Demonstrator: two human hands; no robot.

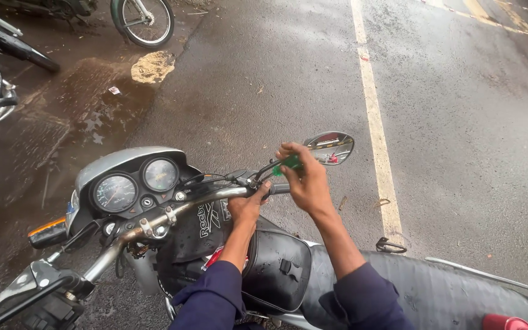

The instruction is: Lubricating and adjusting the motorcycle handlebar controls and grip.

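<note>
Left hand point(247, 206) fingers clamp motorcycle handlebar point(184, 208). Right hand point(304, 177) fingers pinch green-handled tool point(288, 163) at lever mount beside handlebar. Mirror point(330, 148) just beyond handlebar. Work underway, unfinished.

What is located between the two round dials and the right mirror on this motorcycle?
In the head view, between the dials and the mirror are the handlebar, gripped by the left hand, and the right hand holding a green tool.
</note>
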